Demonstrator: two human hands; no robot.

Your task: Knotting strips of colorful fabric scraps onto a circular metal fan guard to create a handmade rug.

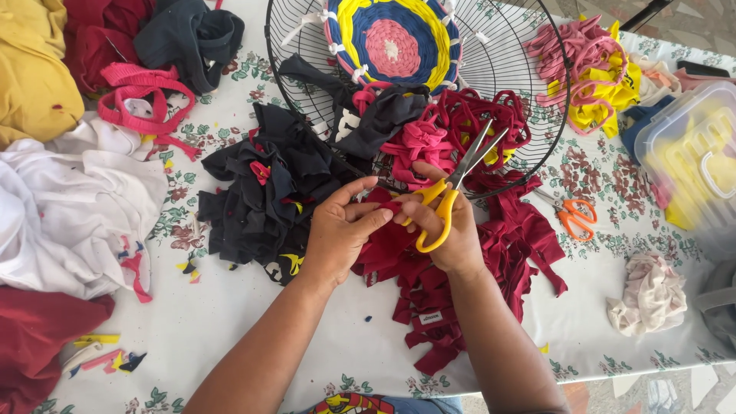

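Head view, looking down. My right hand (452, 230) grips the yellow-handled scissors (448, 195), thumb and fingers through the loops, wrist bent inward so the blades point up and away toward the wire fan guard (548, 100); the blades stand parted. My left hand (341, 230) comes in from the lower left with the forearm angled across the tabletop (230, 322), fingers curled and thumb pressed forward, pinching a dark red fabric strip (387, 205) just beside the scissor handles. I cannot tell for sure whether the strip lies between the blades, since the fingers cover it there. Both hands hover over the heap of dark red fabric pieces (460, 299), which spreads across the middle of the tabletop. A pile of black fabric scraps (261, 192) lies just to the left of it. Inside the guard sits a round woven mat (391, 38) in pink, blue and yellow. Orange-handled scissors (571, 215) lie apart on the right.
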